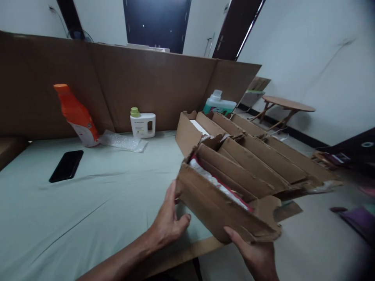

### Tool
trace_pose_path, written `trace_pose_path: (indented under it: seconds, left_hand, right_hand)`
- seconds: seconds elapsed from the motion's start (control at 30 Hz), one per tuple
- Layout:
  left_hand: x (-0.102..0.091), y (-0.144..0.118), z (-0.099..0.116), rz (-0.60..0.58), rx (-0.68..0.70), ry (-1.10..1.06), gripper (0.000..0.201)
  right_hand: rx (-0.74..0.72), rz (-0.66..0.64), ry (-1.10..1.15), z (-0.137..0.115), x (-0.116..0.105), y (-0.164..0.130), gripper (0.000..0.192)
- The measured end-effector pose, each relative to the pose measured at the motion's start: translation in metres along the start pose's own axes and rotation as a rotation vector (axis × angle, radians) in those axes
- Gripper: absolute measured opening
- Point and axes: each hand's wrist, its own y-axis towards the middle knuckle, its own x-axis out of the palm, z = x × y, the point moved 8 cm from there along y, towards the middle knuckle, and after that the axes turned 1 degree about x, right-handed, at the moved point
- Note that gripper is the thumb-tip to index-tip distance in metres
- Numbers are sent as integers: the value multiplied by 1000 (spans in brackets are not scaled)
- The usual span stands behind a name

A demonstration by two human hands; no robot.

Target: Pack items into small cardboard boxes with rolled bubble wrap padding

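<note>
Cardboard box (234, 171) lies at the table's (88, 203) near edge, long axis running away rightward; left hand (168, 222) clasps its near-left corner; right hand (258, 257) supports its near wall from underneath.

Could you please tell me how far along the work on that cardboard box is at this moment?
Done: the cardboard box is open, its flaps torn and spread, and three bottles stand out on the table, including an orange bottle. In hand: the left hand and right hand grip the box's near wall. Left: a white item with red edging still lies between the cardboard dividers.
</note>
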Motion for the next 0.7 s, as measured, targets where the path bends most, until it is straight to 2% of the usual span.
trace_pose_path:
  seconds: [0.1, 0.2, 0.4, 0.53, 0.7]
  left_hand:
    - [47, 24, 5, -179, 74, 22, 110]
    - [69, 36, 1, -236, 65, 37, 113]
    - [76, 48, -4, -239, 81, 11, 110]
    - [76, 74, -10, -212, 100, -9, 111]
    - [80, 93, -24, -196, 77, -10, 112]
  right_hand:
    - [93, 86, 59, 5, -16, -10, 81]
    - [163, 55, 139, 15, -11, -25, 82]
    - [225, 8, 211, 39, 4, -45, 72]
    - [250, -33, 259, 44, 18, -41, 81]
    - [182, -31, 223, 50, 27, -29, 83]
